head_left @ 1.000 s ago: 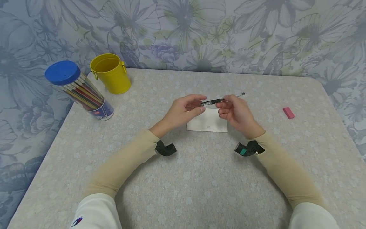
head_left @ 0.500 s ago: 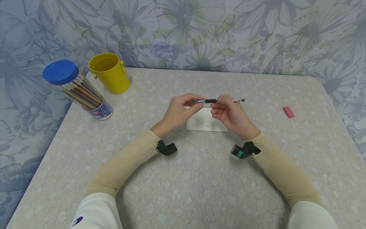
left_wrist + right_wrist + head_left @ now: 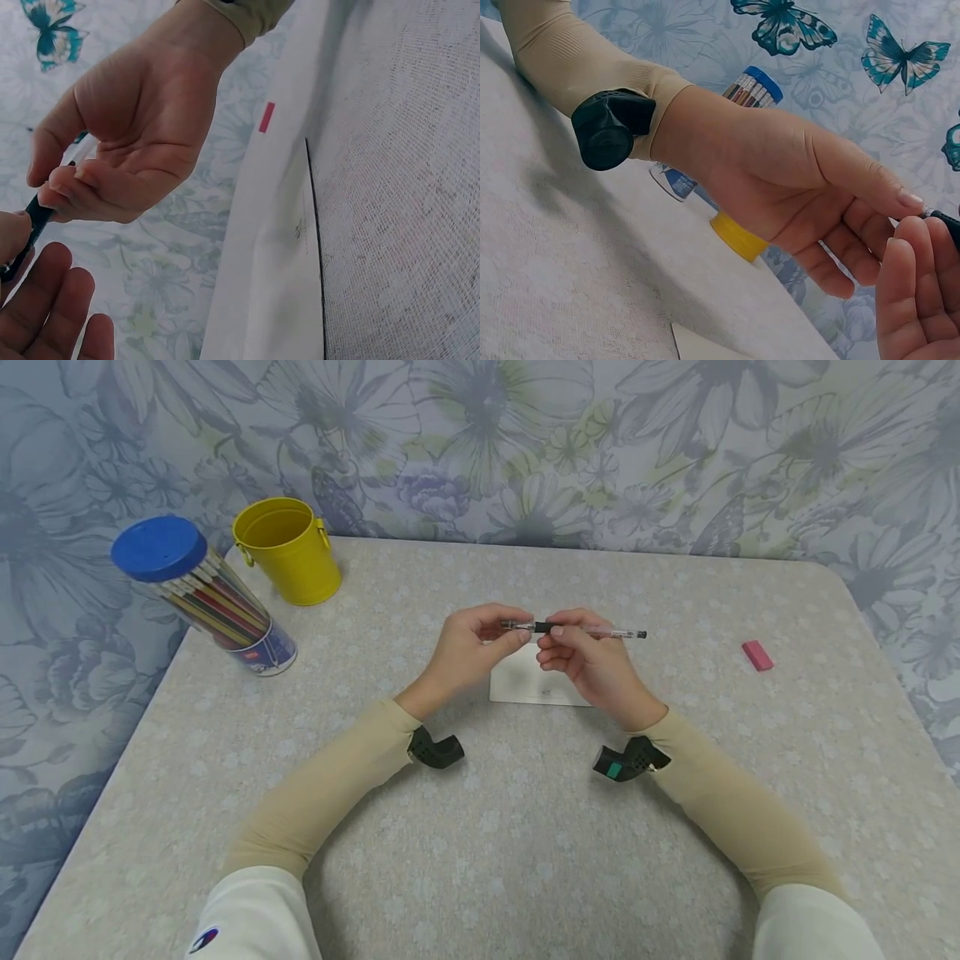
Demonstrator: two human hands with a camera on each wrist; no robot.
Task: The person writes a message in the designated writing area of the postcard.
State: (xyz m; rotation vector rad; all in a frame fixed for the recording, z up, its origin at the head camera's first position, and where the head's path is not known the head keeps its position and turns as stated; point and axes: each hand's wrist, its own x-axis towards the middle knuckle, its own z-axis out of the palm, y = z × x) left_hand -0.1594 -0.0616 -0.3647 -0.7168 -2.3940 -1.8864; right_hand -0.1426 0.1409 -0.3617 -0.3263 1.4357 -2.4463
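Observation:
A slim pen (image 3: 630, 634) with a clear barrel and black grip lies nearly level between the hands, above a white paper pad (image 3: 525, 681) with a small dark mark. My left hand (image 3: 476, 643) pinches the pen's left end between thumb and fingers. My right hand (image 3: 600, 670) pinches it around the black grip, the barrel passing behind the thumb. In the left wrist view the right hand (image 3: 150, 135) has its lower fingers loosely curled. In the right wrist view the left thumb and fingers (image 3: 911, 199) meet at the pen's end (image 3: 941, 216).
A clear jar of pencils (image 3: 225, 602) with a blue lid stands at the table's left. Beside it is a yellow bucket (image 3: 300, 568). A small pink block (image 3: 757, 655) lies at the right. Floral wallpaper (image 3: 480, 452) backs the table (image 3: 480, 843).
The right hand has moved left along the pen towards the left hand, gripping nearer its middle. The pen has turned from slanted to nearly level, its left end now between the left fingertips.

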